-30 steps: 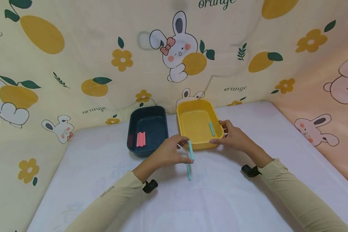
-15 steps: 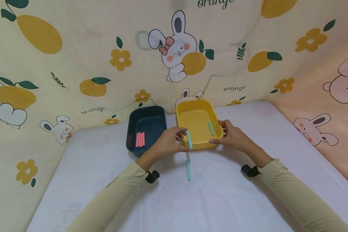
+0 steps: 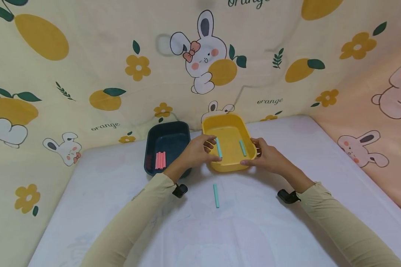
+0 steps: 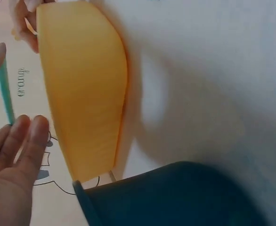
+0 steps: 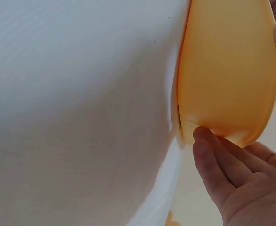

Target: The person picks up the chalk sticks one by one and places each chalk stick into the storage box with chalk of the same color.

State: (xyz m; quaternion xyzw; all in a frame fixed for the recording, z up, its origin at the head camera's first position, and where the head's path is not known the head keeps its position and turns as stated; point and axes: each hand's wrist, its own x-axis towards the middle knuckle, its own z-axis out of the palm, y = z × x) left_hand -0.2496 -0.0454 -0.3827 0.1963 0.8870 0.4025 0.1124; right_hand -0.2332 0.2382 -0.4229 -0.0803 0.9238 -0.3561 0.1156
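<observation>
Over the left side of the yellow tray, the left hand pinches a teal stick by its ends, long axis near-to-far, roughly parallel to the second stick inside. The right hand grips the tray's right corner; a loose stick lies on the surface; the dark tray holds pink sticks.

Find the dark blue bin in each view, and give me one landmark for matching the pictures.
Head: just left of the picture's centre, its near right corner partly covered by the left hand and wrist.
Left wrist: along the bottom edge, from left of centre toward the right, cut off by the frame.
Right wrist: not in the picture.
Shared landmark: the yellow bin, seen in all three views.
</observation>
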